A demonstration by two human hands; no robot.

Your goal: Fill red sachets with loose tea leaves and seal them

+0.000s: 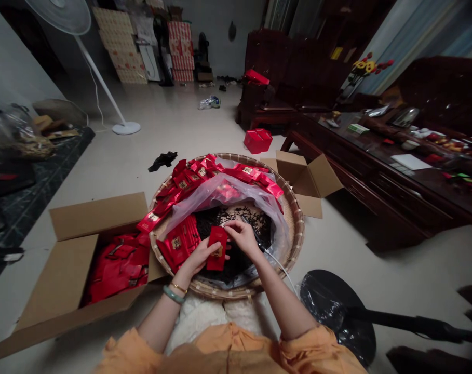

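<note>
My left hand (204,255) is closed around a small red packet (217,249) with a gold label, held upright above the basket. At the packet's top edge is my right hand (241,236), its thumb and fingertips pinched together; what lies between them is too small to make out. Below both hands, dark dried leaves like loose tea (236,265) lie on a clear plastic sheet (280,228) in a round woven basket (298,228). A slim black tool (255,234) with a white cord shows beside my right hand. Several red packets (181,241) stand bunched left of my left hand.
More red packets (204,171) line the basket's far rim. On the left, an open cardboard box (70,270) holds many red packets; another open box (317,179) sits right. A black round stand base (337,311), a white fan (122,127) and a dark wooden table (360,156) surround me.
</note>
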